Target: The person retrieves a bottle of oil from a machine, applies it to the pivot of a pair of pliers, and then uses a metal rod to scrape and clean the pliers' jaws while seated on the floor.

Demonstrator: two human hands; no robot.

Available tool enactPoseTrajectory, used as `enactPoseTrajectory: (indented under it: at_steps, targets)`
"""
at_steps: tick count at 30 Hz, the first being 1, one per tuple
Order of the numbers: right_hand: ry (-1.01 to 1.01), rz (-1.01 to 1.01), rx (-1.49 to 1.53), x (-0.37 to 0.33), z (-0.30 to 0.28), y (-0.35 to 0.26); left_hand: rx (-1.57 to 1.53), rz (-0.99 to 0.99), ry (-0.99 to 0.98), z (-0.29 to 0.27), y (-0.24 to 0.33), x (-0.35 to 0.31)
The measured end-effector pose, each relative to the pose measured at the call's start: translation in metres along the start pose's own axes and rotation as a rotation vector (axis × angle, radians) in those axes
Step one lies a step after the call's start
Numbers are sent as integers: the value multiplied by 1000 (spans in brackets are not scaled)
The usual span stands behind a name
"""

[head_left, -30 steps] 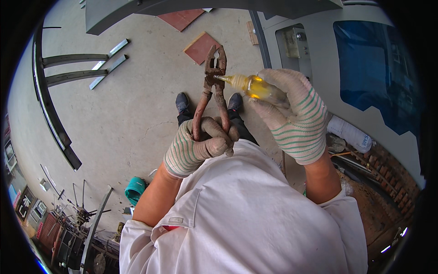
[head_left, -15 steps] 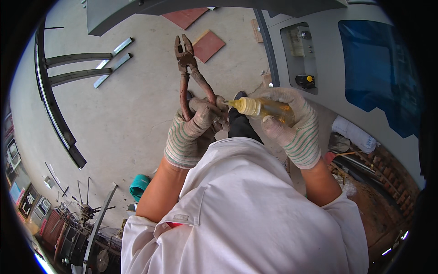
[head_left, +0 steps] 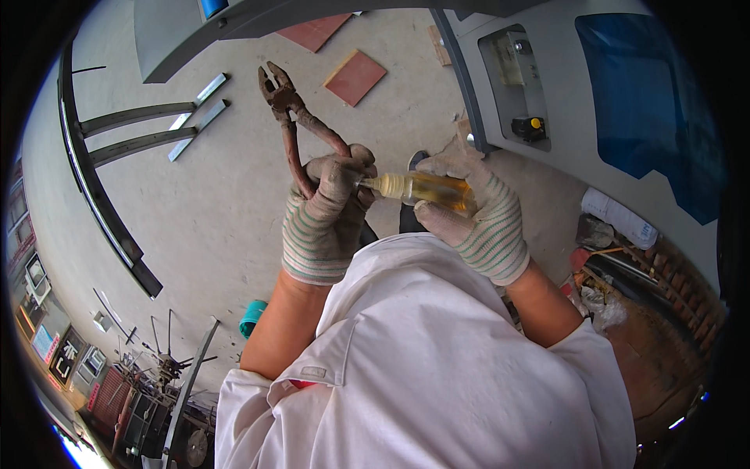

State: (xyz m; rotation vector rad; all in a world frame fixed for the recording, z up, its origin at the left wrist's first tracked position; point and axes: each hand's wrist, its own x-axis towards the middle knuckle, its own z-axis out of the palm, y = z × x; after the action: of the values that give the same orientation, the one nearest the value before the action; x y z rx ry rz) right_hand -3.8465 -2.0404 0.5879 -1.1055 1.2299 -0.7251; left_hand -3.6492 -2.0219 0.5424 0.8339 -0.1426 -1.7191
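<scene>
My left hand [head_left: 322,219], in a striped knit glove, grips the handles of rusty pliers [head_left: 293,117]. The jaws point up and to the left, away from me. My right hand [head_left: 480,223], also gloved, holds a small clear bottle of yellow oil [head_left: 426,188] lying sideways. Its nozzle points left and touches the pliers' handles right at my left fingers. Both hands are raised in front of my chest above the concrete floor [head_left: 219,203]. My white shirt fills the lower part of the view.
Metal bars [head_left: 137,129] and a long dark curved rail [head_left: 98,203] lie on the floor at left. Two reddish tiles [head_left: 355,76] lie farther off. A grey machine panel [head_left: 539,86] with a blue sheet stands right. Clutter lies at lower left and right.
The pliers swung from upright in front of me to tilted up-left. The bottle's nozzle dropped from the pliers' joint to the handles by my left hand, and both hands came closer together.
</scene>
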Motion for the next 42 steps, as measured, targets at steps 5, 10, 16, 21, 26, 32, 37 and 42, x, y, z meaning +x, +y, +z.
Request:
enactPoseTrajectory:
  at_steps: [5,10,16,21,26,32,37,42]
  targets:
    - [56,-244,-273,1,0,13,39,10,7,6,-5,0]
    - [138,-588,-594,6,3,16,81,25,121,17,-6,-3]
    - [185,-396,-288,3,15,25,158,13,78,12,-5,-3]
    - [-165,489,373,12,-7,-6,209,65,65,13,-5,-3]
    - [-64,294,497,7,-4,15,235,72,86,11,-8,2]
    - [-166,532,535,8,-19,23,225,40,116,10,-18,3]
    - [-63,340,465,10,-21,36,270,11,142,12,-31,11]
    - [-90,426,501,13,-39,46,289,-13,166,13,-45,20]
